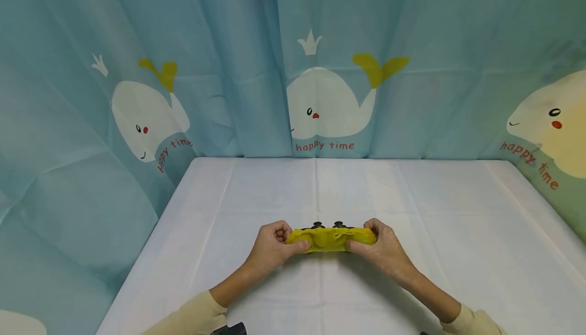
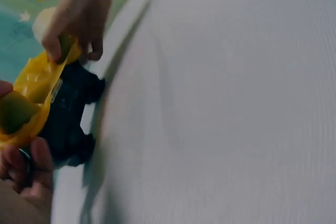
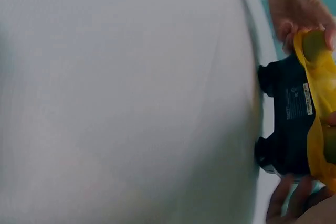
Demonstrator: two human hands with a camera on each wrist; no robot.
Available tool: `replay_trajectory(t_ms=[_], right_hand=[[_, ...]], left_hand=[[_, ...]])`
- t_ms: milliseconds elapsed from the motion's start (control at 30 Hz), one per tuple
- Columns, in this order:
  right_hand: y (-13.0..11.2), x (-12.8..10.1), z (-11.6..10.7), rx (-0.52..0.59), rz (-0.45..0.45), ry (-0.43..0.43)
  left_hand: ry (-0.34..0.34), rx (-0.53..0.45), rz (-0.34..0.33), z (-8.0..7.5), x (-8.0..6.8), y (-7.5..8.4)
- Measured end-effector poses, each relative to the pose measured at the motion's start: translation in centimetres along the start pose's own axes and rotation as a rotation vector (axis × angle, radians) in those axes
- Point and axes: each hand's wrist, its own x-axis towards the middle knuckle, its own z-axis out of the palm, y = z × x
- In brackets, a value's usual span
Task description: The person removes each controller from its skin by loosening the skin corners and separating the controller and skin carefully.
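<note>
A black game controller (image 3: pixel 289 108) is held up over the table, partly covered by a soft yellow sleeve (image 1: pixel 329 238). Its two thumbsticks rise along the far edge in the head view. A printed label shows on the bare dark side in the right wrist view. My left hand (image 1: pixel 269 243) grips the left end, thumb pressing on the yellow sleeve and fingers curled behind. At the opposite end my right hand (image 1: pixel 386 248) grips in the same way, its thumb on the sleeve near the middle. Both wrist views show the sleeve wrapped over the controller's grips.
A white cloth-covered table (image 1: pixel 366 187) spreads under the hands. Blue curtain (image 1: pixel 247 70) with whale prints hangs behind and at the left, and a greenish part hangs at the right. A dark object (image 1: pixel 231 329) shows beside the left sleeve at the bottom edge.
</note>
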Motion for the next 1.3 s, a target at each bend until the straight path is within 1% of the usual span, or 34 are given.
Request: replay_trajectory(t_ms=[67, 167, 267, 300, 333, 367, 467, 500, 600, 700, 767, 833, 1000, 1100, 1200, 1300], right_hand=[[0.1, 0.0, -0.1, -0.049, -0.031, 0.018], [0.3, -0.1, -0.2, -0.107, -0.07, 0.057], [0.5, -0.1, -0.1, -0.128, -0.114, 0.111], [0.6, -0.1, -0.1, -0.129, -0.124, 0.124], [0.6, -0.1, -0.1, -0.132, -0.134, 0.134], [0.7, -0.1, -0.1, -0.13, -0.138, 0.14], [0.7, 0.0, 0.0, -0.124, -0.15, 0.136], [0.7, 0.1, 0.0, -0.118, -0.15, 0.132], [0.9, 0.4, -0.1, -0.087, -0.131, 0.119], [1.3, 0.7, -0.2, -0.054, -0.103, 0.107], [1.5, 0.7, -0.3, -0.045, -0.102, 0.108], [1.7, 0.8, -0.3, -0.027, -0.112, 0.118], [1.6, 1.2, -0.3, 0.014, -0.135, 0.16], [1.4, 1.5, -0.3, 0.009, -0.167, 0.191], [1.1, 1.9, -0.2, -0.027, -0.212, 0.212], [0.8, 2.1, -0.2, -0.048, -0.231, 0.223]], left_hand=[[-0.02, 0.058, 0.003, -0.1, 0.0, 0.3], [-0.079, 0.101, 0.029, -0.1, 0.1, 0.7], [-0.121, 0.098, 0.071, -0.1, 0.3, 0.7], [-0.126, 0.095, 0.087, -0.2, 0.4, 0.7], [-0.116, 0.108, 0.093, -0.2, 0.5, 0.6], [-0.11, 0.107, 0.099, -0.3, 0.6, 0.6], [-0.095, 0.113, 0.088, -0.6, 0.9, 0.4], [-0.093, 0.13, 0.082, -0.7, 1.0, 0.4], [-0.124, 0.163, 0.059, -0.8, 1.3, 0.2], [-0.17, 0.176, 0.064, -0.5, 1.4, 0.2], [-0.186, 0.164, 0.066, -0.1, 1.4, 0.0], [-0.17, 0.147, 0.079, 0.3, 1.4, -0.1], [-0.079, 0.105, 0.101, 1.2, 1.6, 0.0], [-0.087, 0.09, 0.087, 1.2, 1.8, 0.0], [-0.085, 0.128, 0.073, 1.2, 1.8, 0.0], [-0.05, 0.171, 0.076, 1.1, 2.0, 0.0]])
